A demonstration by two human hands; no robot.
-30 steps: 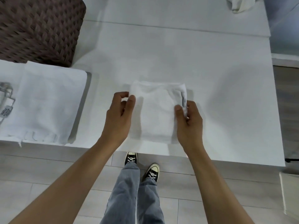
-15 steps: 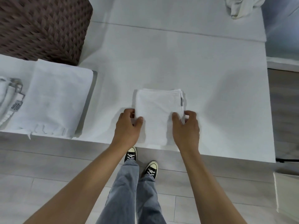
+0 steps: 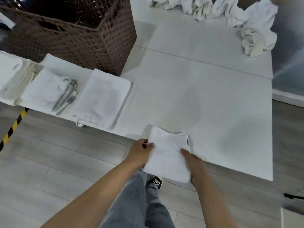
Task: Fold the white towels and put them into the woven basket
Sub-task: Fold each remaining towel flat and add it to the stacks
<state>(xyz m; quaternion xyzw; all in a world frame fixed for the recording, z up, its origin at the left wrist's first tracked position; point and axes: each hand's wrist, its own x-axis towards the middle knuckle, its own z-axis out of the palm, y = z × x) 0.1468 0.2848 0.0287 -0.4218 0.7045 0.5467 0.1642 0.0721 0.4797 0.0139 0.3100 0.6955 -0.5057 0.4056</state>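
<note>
a small folded white towel [image 3: 167,155] is held between two bare hands at the near edge of a white table [image 3: 205,96], at about six o'clock in the head view. the left hand [image 3: 139,153] is closed on the towel's left edge, thumb on top and fingers curled beneath. the right hand [image 3: 192,163] is pinched on the right edge, thumb laid across the top face, the other fingers hidden under the cloth. the towel appears lifted, its near half hanging past the table edge above the floor; whether its far corner touches the table cannot be told.

the cloth is judged light, soft and limp, not slippery and not fragile. its layers would likely slide open if only one corner were taken, so both side edges are best gripped through all the layers, or a flat palm kept underneath.

at about ten o'clock, folded towels [image 3: 102,97] are laid in a row along the table's left side. behind them, at about eleven o'clock, the brown woven basket [image 3: 92,41] stands open on the table, well apart from the hands. at about one o'clock, a heap of crumpled towels [image 3: 246,25] waits at the far edge, so much of the task is judged to remain.
</note>
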